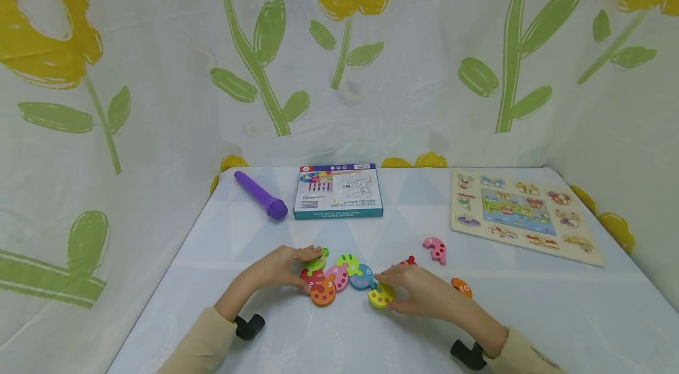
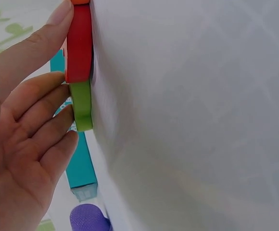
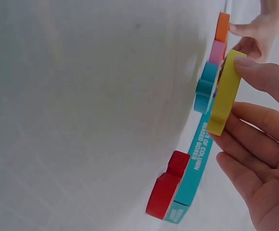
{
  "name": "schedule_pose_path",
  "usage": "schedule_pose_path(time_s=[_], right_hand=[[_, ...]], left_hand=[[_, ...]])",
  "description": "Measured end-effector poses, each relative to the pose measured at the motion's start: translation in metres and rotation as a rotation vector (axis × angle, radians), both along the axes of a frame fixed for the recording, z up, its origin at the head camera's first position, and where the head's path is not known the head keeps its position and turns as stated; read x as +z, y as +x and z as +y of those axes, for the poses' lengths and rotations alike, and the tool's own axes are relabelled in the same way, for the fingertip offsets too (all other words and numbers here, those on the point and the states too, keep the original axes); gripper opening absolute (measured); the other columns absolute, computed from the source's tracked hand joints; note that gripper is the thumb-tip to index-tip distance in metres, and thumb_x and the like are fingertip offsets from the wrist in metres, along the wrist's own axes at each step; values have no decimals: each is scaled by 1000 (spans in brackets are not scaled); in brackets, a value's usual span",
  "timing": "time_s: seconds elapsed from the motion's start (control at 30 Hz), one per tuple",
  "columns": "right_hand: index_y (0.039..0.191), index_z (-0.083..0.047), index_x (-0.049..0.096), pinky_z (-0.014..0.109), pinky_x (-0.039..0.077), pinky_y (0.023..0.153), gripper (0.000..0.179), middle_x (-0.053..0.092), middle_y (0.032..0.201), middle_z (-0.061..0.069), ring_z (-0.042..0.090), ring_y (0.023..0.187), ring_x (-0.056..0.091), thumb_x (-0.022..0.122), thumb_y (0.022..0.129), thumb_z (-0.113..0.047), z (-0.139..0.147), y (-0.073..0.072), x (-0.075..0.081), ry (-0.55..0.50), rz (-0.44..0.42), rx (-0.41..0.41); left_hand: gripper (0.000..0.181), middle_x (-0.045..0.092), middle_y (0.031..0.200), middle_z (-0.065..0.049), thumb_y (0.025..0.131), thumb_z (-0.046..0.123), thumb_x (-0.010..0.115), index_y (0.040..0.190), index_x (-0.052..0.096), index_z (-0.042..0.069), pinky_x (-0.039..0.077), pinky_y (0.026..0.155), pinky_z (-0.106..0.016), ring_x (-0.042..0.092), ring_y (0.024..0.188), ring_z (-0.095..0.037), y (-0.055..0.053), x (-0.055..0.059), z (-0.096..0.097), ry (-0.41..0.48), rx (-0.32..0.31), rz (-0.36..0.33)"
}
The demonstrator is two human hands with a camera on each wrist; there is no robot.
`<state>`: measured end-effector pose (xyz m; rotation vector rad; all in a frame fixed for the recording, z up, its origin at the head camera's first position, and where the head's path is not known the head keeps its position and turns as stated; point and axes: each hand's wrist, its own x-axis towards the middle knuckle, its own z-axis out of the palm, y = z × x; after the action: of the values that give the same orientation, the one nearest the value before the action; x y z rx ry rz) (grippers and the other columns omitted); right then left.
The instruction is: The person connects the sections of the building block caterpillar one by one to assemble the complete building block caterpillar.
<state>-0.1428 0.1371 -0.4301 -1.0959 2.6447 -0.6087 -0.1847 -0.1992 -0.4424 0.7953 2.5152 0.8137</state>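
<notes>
A curved row of numbered puzzle pieces lies on the table: a green head piece [image 1: 317,264], red 2 [image 1: 310,277], orange 3 [image 1: 323,296], pink 4 [image 1: 337,278], green 5 [image 1: 348,263] and blue 6 [image 1: 362,280]. My left hand [image 1: 281,267] holds the row's left end, thumb against the red piece and fingers by the green head. Between thumb and fingers, my right hand [image 1: 427,293] pinches a yellow puzzle piece [image 3: 226,94], raised slightly off the table beside the blue one. The yellow piece's number cannot be read.
Beyond the right hand lie a red piece [image 1: 408,261], a pink piece [image 1: 437,250] and an orange 10 piece [image 1: 462,287]. Farther back are a purple microphone-shaped toy [image 1: 260,194], a flat teal-edged box [image 1: 338,191] and a wooden picture puzzle board [image 1: 522,215].
</notes>
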Motion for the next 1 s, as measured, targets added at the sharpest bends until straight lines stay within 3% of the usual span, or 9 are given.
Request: schedule_pose_path(time_s=[1.0], right_hand=[[126,-7,65,38,53,92,50,67,121,4,26,115,60,79,81,-25,-15,-12,-1,80,40,25]], left_hand=[[76,43,148,-1,74,24,84,142,50,14,34,109,-46,34,139,-24,1,2,1,-2,1,-8]])
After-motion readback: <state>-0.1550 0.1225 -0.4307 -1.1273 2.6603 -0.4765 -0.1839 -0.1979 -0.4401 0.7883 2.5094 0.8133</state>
